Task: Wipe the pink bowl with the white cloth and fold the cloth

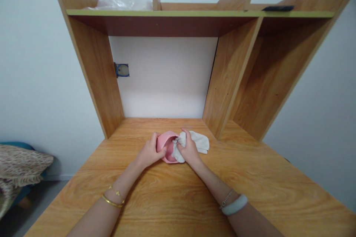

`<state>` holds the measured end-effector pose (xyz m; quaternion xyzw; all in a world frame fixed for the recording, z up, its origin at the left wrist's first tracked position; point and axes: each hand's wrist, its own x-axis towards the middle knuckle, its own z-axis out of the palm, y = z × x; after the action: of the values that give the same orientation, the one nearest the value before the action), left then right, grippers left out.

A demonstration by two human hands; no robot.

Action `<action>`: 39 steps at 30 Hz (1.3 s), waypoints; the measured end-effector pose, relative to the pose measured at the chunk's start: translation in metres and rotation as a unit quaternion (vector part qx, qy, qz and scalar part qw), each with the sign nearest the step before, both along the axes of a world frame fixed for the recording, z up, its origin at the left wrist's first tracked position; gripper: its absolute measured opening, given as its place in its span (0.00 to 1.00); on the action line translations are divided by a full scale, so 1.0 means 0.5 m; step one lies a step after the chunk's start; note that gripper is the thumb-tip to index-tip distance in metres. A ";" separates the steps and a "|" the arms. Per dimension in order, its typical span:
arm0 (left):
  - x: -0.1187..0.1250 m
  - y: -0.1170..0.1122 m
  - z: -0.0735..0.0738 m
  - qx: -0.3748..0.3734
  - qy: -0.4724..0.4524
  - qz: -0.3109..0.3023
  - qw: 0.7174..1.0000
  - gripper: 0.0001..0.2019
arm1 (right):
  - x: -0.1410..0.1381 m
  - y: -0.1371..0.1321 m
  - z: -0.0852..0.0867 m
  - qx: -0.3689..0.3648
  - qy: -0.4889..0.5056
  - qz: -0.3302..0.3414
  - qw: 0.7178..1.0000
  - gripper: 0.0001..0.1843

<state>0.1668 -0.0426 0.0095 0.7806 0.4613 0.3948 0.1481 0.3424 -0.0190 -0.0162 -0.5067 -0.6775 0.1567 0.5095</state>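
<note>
A pink bowl (pixel 168 139) is tipped on its side just above or on the wooden desk, its opening turned to the right. My left hand (pixel 151 152) grips it by the left side, thumb over the near rim. In my right hand (pixel 189 149) is a white cloth (pixel 200 142), bunched between the fingers. Part of the cloth reaches into the bowl's opening, and the rest trails to the right over the desk. The fingertips of my right hand are partly hidden by the cloth.
The wooden desk (pixel 167 200) has a shelf unit (pixel 97 70) rising at its back. Clear plastic wrap (pixel 125 2) and a dark flat object (pixel 278 8) lie on the upper shelf. An open wall socket box (pixel 122 70) shows wires. A woven blanket (pixel 22 163) hangs at the left.
</note>
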 end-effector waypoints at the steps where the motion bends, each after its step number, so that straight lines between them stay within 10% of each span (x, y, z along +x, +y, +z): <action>1: 0.001 -0.001 0.001 -0.002 0.005 0.003 1.000 0.14 | 0.000 0.000 0.000 0.005 0.000 -0.003 1.000 0.29; 14: 0.012 -0.009 -0.001 -0.009 0.054 0.007 0.998 0.18 | 0.005 -0.019 0.023 0.118 -0.036 -0.010 0.992 0.33; 39: 0.012 -0.011 0.006 -0.006 0.075 0.005 0.997 0.19 | 0.008 -0.019 0.021 0.118 -0.043 0.012 0.992 0.34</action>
<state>0.1729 -0.0483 0.0125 0.8050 0.4768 0.3334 0.1158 0.3466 -0.0285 -0.0054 -0.4414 -0.7186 0.0591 0.5341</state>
